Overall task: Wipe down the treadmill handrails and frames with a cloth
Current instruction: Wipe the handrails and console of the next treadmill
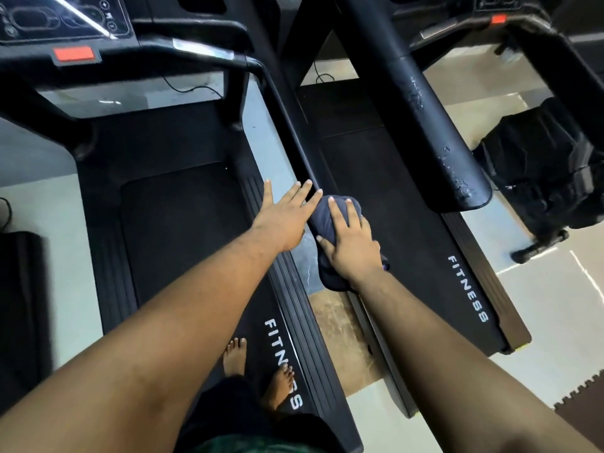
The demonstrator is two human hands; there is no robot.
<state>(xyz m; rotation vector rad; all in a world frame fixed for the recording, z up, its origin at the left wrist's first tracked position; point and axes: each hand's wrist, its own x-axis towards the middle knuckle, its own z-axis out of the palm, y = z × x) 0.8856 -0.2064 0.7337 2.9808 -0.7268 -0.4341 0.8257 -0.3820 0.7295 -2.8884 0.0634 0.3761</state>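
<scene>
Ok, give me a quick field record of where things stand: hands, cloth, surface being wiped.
left hand: flat, fingers straight, resting on the left treadmill's side rail
right hand: pressing the cloth down, fingers spread over it
cloth: dark blue, bunched, lying over the black handrail between the two treadmills
feet: bare, on the left treadmill's deck

Bare forearms, bare feet, dark shorts (228, 407)

Black bag (539, 165), maybe a backpack, on floor right; dumbbell (539, 245) beside it; foam mat (581, 397) corner.
</scene>
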